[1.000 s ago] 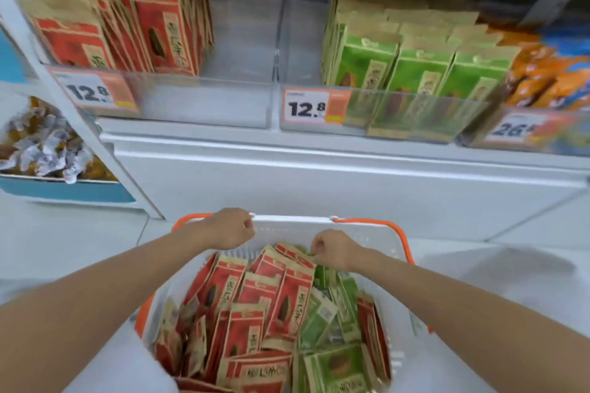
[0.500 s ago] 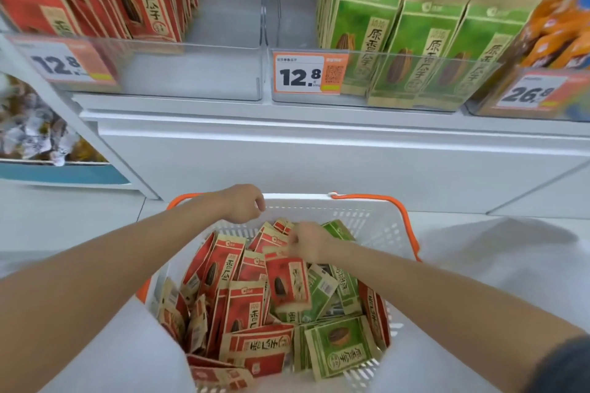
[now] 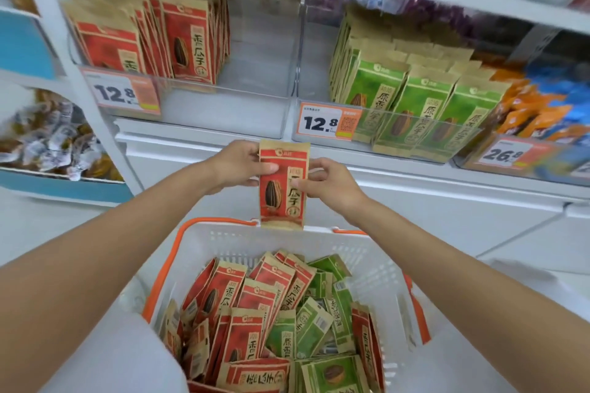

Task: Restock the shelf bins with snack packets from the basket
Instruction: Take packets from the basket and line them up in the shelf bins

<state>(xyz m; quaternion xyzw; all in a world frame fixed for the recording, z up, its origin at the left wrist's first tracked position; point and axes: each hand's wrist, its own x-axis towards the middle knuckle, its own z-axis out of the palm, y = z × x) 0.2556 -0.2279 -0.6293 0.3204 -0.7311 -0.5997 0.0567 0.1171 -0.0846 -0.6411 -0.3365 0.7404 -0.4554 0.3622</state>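
Red packet (image 3: pixel 283 201) upright between both hands (image 3: pixel 236 166) (image 3: pixel 330 183)

The single view comes from a wide-angle camera on the person's head, placed over the near side of the white perforated plastic basket with orange handles (image 3: pixel 319 242) and facing forward and steeply down, so both forearms run in from the bottom corners. It sits close: the basket fills the lower middle, and the left hand (image 3: pixel 236 166) and right hand (image 3: pixel 329 182) hold a red and tan paper snack packet (image 3: pixel 282 198) just above the basket's far rim, at frame centre. Beyond the basket, the clear plastic shelf bins (image 3: pixel 223 112) cross the upper half, bowed and blurred towards the edges.
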